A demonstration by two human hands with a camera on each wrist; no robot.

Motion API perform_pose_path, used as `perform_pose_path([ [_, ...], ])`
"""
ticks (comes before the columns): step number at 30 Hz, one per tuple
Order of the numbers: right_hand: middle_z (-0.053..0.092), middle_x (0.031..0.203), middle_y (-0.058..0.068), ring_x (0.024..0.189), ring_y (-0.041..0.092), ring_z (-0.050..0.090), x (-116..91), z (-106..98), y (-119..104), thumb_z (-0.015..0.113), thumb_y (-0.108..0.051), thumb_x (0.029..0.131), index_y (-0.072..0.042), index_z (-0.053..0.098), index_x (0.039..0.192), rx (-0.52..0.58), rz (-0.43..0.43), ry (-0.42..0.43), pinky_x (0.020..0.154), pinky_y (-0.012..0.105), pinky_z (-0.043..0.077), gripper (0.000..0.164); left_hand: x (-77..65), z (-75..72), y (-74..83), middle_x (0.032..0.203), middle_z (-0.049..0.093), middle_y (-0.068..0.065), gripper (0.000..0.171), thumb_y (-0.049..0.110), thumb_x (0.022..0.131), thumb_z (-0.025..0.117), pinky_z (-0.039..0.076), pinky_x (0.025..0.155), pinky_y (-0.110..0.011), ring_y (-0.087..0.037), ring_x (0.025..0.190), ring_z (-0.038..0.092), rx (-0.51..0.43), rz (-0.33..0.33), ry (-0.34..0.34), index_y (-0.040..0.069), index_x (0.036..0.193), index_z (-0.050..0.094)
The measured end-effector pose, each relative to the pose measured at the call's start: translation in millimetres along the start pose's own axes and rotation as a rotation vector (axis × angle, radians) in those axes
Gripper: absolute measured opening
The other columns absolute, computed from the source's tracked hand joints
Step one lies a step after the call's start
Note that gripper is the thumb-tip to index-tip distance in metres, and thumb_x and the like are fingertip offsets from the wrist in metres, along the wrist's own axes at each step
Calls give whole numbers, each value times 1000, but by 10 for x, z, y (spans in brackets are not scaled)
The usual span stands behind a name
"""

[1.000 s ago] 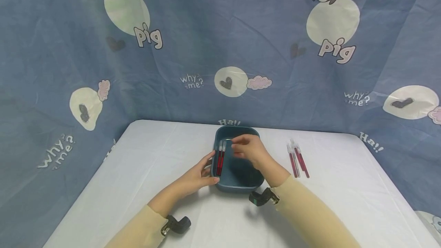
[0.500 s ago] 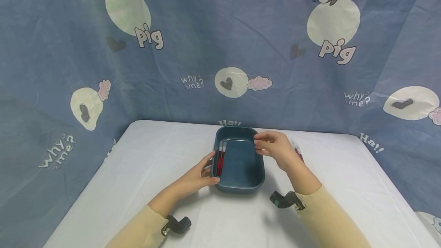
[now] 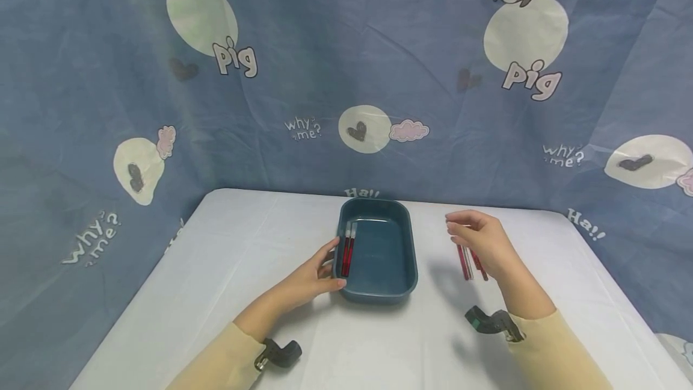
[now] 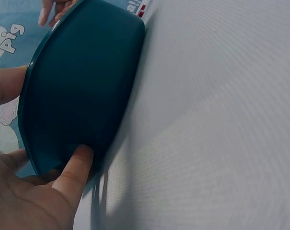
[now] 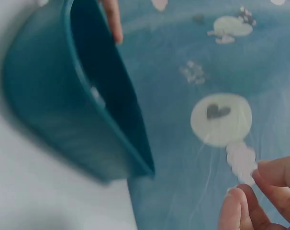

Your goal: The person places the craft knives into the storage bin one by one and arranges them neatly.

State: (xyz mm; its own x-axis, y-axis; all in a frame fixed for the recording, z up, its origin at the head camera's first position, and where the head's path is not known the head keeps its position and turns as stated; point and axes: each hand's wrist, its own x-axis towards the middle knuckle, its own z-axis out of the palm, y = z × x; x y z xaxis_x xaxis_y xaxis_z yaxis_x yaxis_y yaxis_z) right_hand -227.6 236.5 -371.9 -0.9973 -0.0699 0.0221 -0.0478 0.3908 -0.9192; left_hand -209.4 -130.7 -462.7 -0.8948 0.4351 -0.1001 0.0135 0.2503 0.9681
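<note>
1. The left arm (image 3: pixel 216 357), in a pale yellow sleeve, slanted forward and inward toward the middle of the far edge of the tabletop (image 3: pixel 260 227).
2. The left hand (image 3: pixel 314 272) had its thumb and index finger spread wide apart.
3. The right arm (image 3: pixel 557 351), sleeved alike, angled inward from the near right.
4. The right hand (image 3: pixel 482 242) hung raised, right of centre, fingers (image 5: pixel 281 171) bent toward the thumb.

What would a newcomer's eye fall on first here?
Probably the dark teal tray near the far edge of the white table, with two red pens lying along its left side and the left grip at that rim. Next, the right grip, raised near more pens right of the tray. Behind it all hangs a blue cloth printed with pigs.
</note>
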Motion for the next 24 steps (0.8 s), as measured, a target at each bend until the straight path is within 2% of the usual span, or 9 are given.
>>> perform_pose_path([
  [5, 59, 130, 20, 107, 15, 64, 25, -133, 190, 64, -24, 100, 4, 60, 131, -20, 25, 39, 87, 21, 55, 42, 1, 2, -2, 163, 21, -18, 96, 21, 90, 77, 30, 117, -51, -40, 145, 32, 12, -1, 4, 23, 162, 13],
  [7, 58, 132, 20, 106, 14, 63, 46, -173, 272, 63, -23, 100, 3, 60, 131, -34, 38, 52, 88, 22, 55, 41, 3, 5, -6, 163, 21, -18, 96, 22, 90, 77, 30, 116, -51, -40, 145, 32, 16, -3, 5, 23, 162, 14],
  [12, 56, 135, 22, 115, 27, 62, 108, -261, 477, 60, -22, 101, 4, 57, 134, -74, 63, 81, 91, 26, 55, 42, 7, 8, -9, 163, 21, -18, 96, 22, 90, 76, 30, 116, -52, -40, 145, 32, 15, -6, 3, 23, 162, 13],
  [15, 54, 138, 24, 124, 35, 57, 151, -306, 592, 58, -22, 103, 5, 54, 137, -76, 85, 89, 94, 29, 55, 43, 6, 7, -5, 163, 21, -18, 96, 21, 91, 76, 29, 117, -52, -40, 146, 31, 9, -3, 0, 22, 162, 13],
  [19, 52, 140, 25, 129, 38, 52, 206, -346, 726, 56, -22, 104, 4, 52, 139, -93, 139, 94, 97, 34, 53, 44, 3, 3, -4, 163, 21, -18, 95, 21, 91, 76, 29, 117, -52, -40, 146, 32, 13, 0, 1, 22, 162, 13],
  [21, 54, 139, 25, 126, 36, 55, 229, -360, 794, 56, -22, 103, 4, 53, 138, -117, 160, 91, 95, 33, 54, 44, 1, 0, -7, 164, 21, -18, 95, 21, 91, 76, 29, 117, -52, -39, 146, 32, 15, 0, 3, 23, 162, 13],
  [24, 57, 135, 24, 112, 29, 61, 247, -379, 891, 57, -19, 102, 4, 55, 136, -149, 176, 82, 86, 28, 54, 42, 2, -4, -15, 163, 22, -18, 95, 21, 91, 76, 29, 117, -52, -39, 145, 32, 14, 1, 5, 23, 162, 14],
])
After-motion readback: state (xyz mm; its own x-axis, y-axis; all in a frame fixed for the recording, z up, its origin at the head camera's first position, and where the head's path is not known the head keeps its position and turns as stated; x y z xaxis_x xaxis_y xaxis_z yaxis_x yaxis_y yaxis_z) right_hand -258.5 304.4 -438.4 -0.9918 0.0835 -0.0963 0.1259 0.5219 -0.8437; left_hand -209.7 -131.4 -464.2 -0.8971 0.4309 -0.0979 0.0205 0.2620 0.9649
